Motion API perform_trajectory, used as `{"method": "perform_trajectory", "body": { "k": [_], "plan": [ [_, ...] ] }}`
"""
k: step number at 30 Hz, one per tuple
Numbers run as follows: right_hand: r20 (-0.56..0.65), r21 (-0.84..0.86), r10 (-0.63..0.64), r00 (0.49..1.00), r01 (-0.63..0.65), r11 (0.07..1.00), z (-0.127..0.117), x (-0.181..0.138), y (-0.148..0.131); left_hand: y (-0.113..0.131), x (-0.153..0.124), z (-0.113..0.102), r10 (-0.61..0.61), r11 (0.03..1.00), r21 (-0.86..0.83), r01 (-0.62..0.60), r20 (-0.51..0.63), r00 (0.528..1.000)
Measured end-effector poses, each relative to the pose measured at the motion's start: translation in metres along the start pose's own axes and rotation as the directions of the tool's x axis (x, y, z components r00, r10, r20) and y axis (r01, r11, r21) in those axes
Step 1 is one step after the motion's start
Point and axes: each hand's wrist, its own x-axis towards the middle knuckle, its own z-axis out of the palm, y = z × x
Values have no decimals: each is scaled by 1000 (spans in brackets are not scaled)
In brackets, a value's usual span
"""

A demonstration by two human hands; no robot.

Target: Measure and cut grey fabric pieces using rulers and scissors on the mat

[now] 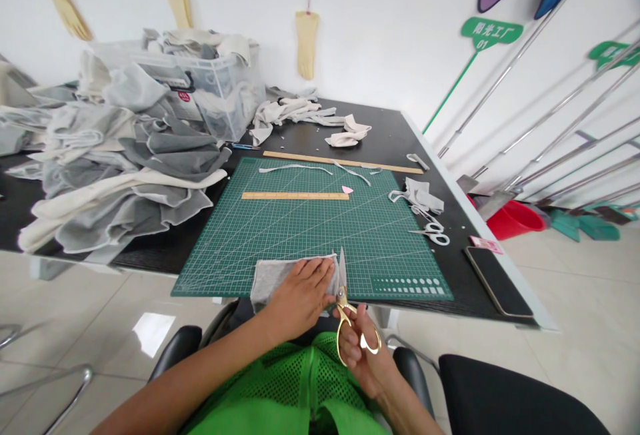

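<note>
A piece of grey fabric (270,276) lies at the near edge of the green cutting mat (300,228) and hangs slightly over it. My left hand (306,288) rests flat on this fabric with its fingers stretched out, pressing it down. In my right hand (365,355) are gold-handled scissors (342,295), fingers through the loops. Their blades point away from me, slightly parted, along the fabric's right edge. Two wooden rulers (295,196) and thin fabric strips (295,168) lie farther up, with a small pink piece (347,190) by the nearer ruler's end.
Heaped grey and cream fabric (165,148) and a clear plastic box (225,95) fill the left side. At right are white-handled scissors (436,234), fabric scraps (423,196) and a phone (497,280). A black chair (510,395) stands at the lower right.
</note>
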Motion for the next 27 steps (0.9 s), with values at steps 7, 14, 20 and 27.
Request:
{"method": "perform_trajectory", "body": {
  "k": [7,14,20,27],
  "plan": [
    [-6,37,2,1000,-2,999,3,5,-2,1,0,-2,-21,999,-44,21,1,1000],
    [4,17,-19,1000,19,1000,2,7,-3,0,-2,-1,-25,998,-60,25,0,1000],
    [18,-18,-12,1000,13,1000,0,4,-5,1,-1,1,-22,998,-65,21,-7,1000],
    [-2,-91,-29,1000,29,995,-4,3,-5,1,-1,4,-28,997,-80,25,-26,999]
  ]
}}
